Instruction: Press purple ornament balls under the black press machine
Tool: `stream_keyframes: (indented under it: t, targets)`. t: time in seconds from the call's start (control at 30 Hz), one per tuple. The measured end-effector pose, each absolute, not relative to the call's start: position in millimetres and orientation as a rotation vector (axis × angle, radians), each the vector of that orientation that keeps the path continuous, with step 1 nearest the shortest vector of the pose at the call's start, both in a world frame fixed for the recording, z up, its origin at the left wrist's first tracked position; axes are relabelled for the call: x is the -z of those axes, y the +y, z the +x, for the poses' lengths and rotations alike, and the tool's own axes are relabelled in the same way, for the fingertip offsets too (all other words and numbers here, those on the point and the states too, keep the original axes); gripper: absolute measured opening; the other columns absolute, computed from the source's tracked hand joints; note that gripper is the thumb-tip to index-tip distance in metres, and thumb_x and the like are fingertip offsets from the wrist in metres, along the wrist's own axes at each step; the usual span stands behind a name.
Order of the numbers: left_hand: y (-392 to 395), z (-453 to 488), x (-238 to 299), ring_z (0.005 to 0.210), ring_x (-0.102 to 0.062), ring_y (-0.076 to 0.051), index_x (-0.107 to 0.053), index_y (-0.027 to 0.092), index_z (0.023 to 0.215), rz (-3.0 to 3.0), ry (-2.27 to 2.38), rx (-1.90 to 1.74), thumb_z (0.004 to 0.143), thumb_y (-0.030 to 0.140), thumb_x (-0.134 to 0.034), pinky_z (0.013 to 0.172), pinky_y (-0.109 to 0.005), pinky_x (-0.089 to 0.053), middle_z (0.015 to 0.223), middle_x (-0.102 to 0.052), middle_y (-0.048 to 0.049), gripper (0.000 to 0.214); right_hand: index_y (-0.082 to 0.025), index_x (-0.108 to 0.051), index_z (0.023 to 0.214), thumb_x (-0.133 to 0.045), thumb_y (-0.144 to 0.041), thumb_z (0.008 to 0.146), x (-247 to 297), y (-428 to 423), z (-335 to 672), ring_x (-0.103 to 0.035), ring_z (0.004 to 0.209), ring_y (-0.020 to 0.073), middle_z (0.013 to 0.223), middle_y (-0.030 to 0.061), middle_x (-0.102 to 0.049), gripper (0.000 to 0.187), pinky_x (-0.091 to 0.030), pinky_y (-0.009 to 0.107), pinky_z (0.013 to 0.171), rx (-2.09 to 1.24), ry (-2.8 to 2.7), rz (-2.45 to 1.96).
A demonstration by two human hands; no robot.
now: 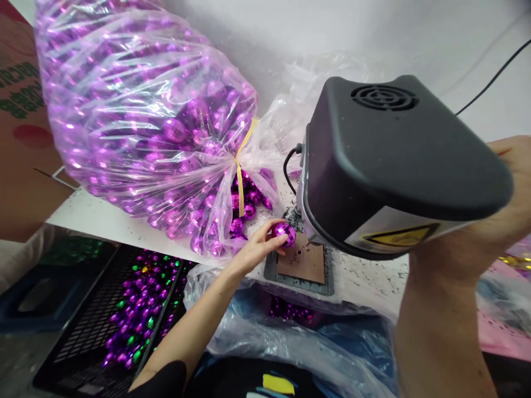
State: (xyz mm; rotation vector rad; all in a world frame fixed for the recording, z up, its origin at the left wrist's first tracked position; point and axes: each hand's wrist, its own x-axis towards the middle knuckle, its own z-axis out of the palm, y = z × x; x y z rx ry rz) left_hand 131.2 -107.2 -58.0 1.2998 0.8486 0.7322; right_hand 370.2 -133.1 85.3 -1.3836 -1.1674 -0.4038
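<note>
My left hand (265, 242) pinches a shiny purple faceted ball (284, 234) between thumb and fingers. The ball is just above the left back corner of a brown wooden board (305, 262) with a small hole in it. Under the board lies a dark metal base plate (271, 272). A black-housed bench drill (406, 149), with a vent on top and a yellow warning label, stands over the right part of the board and hides its tool. My right hand (510, 171) is at the far right side of the drill housing, its fingers mostly hidden behind it.
A large clear bag (145, 110) of purple balls, tied with yellow string (239, 182), fills the left. Loose purple balls (249, 210) lie by its neck. Dark shavings litter the white table (373, 276). Below left stands a black crate (70, 326) of purple and green pieces; a cardboard box (20, 166) is beyond.
</note>
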Motion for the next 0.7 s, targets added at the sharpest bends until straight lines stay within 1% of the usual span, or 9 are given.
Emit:
stream_keyframes:
  t: [0.03, 0.1, 0.17, 0.2, 0.3, 0.43, 0.5, 0.57, 0.7]
  targets:
    - [-112, 135, 62, 0.088, -0.067, -0.02, -0.058, 0.021, 0.128, 1.326, 0.863, -0.739, 0.087, 0.049, -0.067, 0.078, -0.037, -0.06, 0.111, -0.066, -0.0061, 0.05, -0.014, -0.059, 0.078, -0.054, -0.041, 0.091, -86, -133, 370, -0.039, 0.062, 0.0009, 0.069, -0.0033, -0.05, 0.031, -0.028, 0.022, 0.06, 0.42, -1.172, -1.383]
    - [-119, 143, 70, 0.102, -0.066, -0.024, -0.057, 0.022, 0.13, 1.447, 0.919, -0.772, 0.091, 0.049, -0.064, 0.092, -0.042, -0.057, 0.116, -0.067, -0.0068, 0.048, -0.013, -0.058, 0.077, -0.055, -0.042, 0.091, -88, -133, 369, -0.036, 0.06, 0.0003, 0.064, -0.0042, -0.044, 0.033, -0.026, 0.021, 0.059, 0.423, -1.18, -1.377]
    - [-125, 150, 78, 0.116, -0.062, -0.026, -0.056, 0.022, 0.131, 1.605, 0.965, -0.806, 0.094, 0.045, -0.061, 0.103, -0.045, -0.051, 0.124, -0.065, -0.0083, 0.043, -0.012, -0.056, 0.075, -0.056, -0.042, 0.09, -90, -133, 367, -0.033, 0.058, -0.0004, 0.06, -0.0054, -0.038, 0.034, -0.024, 0.02, 0.058, 0.392, -1.185, -1.365]
    - [-128, 153, 81, 0.119, -0.061, -0.026, -0.055, 0.021, 0.131, 1.687, 0.974, -0.817, 0.096, 0.041, -0.06, 0.106, -0.046, -0.049, 0.126, -0.065, -0.0092, 0.041, -0.012, -0.056, 0.074, -0.057, -0.042, 0.09, -91, -133, 367, -0.032, 0.058, -0.0007, 0.059, -0.0056, -0.038, 0.034, -0.024, 0.019, 0.058, 0.378, -1.183, -1.361]
    - [-135, 160, 87, 0.121, -0.059, -0.027, -0.055, 0.019, 0.129, 1.948, 0.967, -0.861, 0.094, 0.032, -0.063, 0.107, -0.047, -0.047, 0.129, -0.063, -0.0119, 0.038, -0.011, -0.056, 0.073, -0.06, -0.04, 0.087, -93, -134, 366, -0.033, 0.058, -0.0011, 0.058, -0.0058, -0.04, 0.033, -0.023, 0.018, 0.057, 0.361, -1.174, -1.355]
    - [-143, 172, 92, 0.121, -0.057, -0.03, -0.057, 0.019, 0.125, 2.19, 1.033, -0.902, 0.085, 0.022, -0.072, 0.103, -0.048, -0.048, 0.128, -0.063, -0.0128, 0.043, -0.011, -0.056, 0.075, -0.059, -0.041, 0.088, -93, -136, 365, -0.033, 0.058, -0.0009, 0.058, -0.0065, -0.04, 0.033, -0.024, 0.017, 0.057, 0.351, -1.18, -1.38]
    - [-147, 177, 94, 0.114, -0.059, -0.031, -0.058, 0.02, 0.121, 2.185, 1.116, -0.884, 0.082, 0.022, -0.076, 0.1, -0.047, -0.048, 0.121, -0.067, -0.0108, 0.044, -0.011, -0.056, 0.077, -0.057, -0.042, 0.09, -93, -137, 365, -0.034, 0.059, -0.001, 0.06, -0.0067, -0.04, 0.034, -0.025, 0.017, 0.058, 0.345, -1.188, -1.39]
    - [-149, 181, 97, 0.113, -0.06, -0.03, -0.058, 0.021, 0.121, 2.15, 1.171, -0.874, 0.082, 0.024, -0.077, 0.101, -0.048, -0.047, 0.119, -0.068, -0.0099, 0.044, -0.011, -0.056, 0.077, -0.056, -0.042, 0.092, -92, -138, 365, -0.034, 0.059, -0.0014, 0.06, -0.0067, -0.041, 0.034, -0.026, 0.016, 0.058, 0.348, -1.201, -1.386]
    - [-151, 182, 100, 0.125, -0.056, -0.03, -0.055, 0.021, 0.127, 2.138, 1.11, -0.85, 0.088, 0.028, -0.071, 0.113, -0.052, -0.038, 0.129, -0.064, -0.0116, 0.043, -0.01, -0.057, 0.078, -0.057, -0.041, 0.093, -91, -136, 367, -0.035, 0.06, -0.0021, 0.062, -0.0062, -0.043, 0.035, -0.027, 0.015, 0.059, 0.372, -1.22, -1.377]
